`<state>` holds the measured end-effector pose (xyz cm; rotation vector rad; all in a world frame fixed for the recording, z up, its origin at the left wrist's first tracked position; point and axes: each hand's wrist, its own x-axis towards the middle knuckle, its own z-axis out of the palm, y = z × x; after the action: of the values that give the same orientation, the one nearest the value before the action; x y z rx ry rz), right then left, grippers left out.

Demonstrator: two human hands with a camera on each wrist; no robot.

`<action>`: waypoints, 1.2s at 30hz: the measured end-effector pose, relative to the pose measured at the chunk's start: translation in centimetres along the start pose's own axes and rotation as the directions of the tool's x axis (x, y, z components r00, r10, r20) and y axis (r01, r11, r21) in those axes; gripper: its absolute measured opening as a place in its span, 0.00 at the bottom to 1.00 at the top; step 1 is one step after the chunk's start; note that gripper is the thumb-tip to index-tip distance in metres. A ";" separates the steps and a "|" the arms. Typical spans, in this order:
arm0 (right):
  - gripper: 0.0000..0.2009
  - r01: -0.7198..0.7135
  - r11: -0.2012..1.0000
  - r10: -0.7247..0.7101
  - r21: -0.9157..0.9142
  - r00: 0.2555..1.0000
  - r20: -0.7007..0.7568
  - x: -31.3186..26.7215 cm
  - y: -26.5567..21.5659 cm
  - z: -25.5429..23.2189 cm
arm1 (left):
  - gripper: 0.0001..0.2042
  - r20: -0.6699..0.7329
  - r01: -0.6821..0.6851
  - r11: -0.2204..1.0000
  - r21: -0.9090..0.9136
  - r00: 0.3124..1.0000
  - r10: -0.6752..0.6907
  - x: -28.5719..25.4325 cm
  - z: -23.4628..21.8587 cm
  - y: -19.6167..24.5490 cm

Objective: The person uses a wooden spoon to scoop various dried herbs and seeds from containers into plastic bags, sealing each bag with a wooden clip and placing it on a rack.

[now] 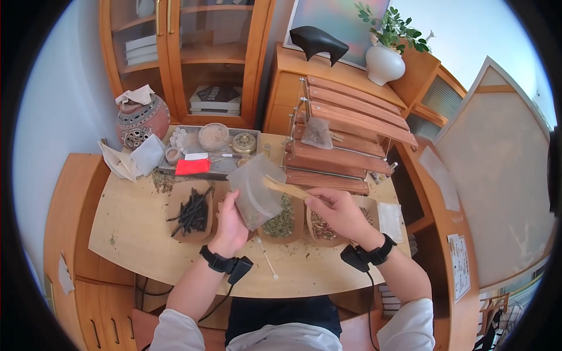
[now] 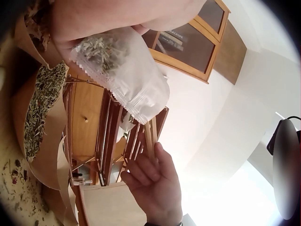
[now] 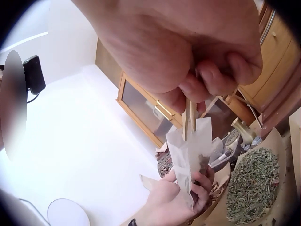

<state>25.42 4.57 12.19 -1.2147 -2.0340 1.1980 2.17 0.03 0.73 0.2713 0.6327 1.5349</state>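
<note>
My left hand (image 1: 231,227) grips a translucent pouch (image 1: 252,196) by its lower side. Dried herb pieces (image 2: 101,52) show through the pouch's bottom in the left wrist view. With my right hand (image 1: 344,217) I pinch wooden tweezers (image 1: 288,188), whose tips reach into the pouch's mouth; the right wrist view also shows the tweezers (image 3: 189,117) there. Below the pouch sits a paper tray of green dried herb (image 1: 281,221). Under my right hand, a second tray holds reddish dried pieces (image 1: 322,227). Dark sticks (image 1: 192,213) fill another tray left of my left hand.
A grey tray (image 1: 234,169) with jars and a red packet (image 1: 192,167) stands at the back. To its right rises a tiered wooden rack (image 1: 345,155). A thin white-tipped stick (image 1: 267,260) lies near the front edge, and a white packet (image 1: 389,222) lies at right.
</note>
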 end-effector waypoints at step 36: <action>0.12 0.157 0.693 -0.115 -0.703 0.988 0.107 4.2 4.1 1.1 | 0.25 -0.046 -0.152 0.982 -0.111 0.988 0.148 0.7 -1.3 0.4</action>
<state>24.43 8.64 7.92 -1.3120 -2.6939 0.3357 1.04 0.49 -0.23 0.2072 0.5623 1.7183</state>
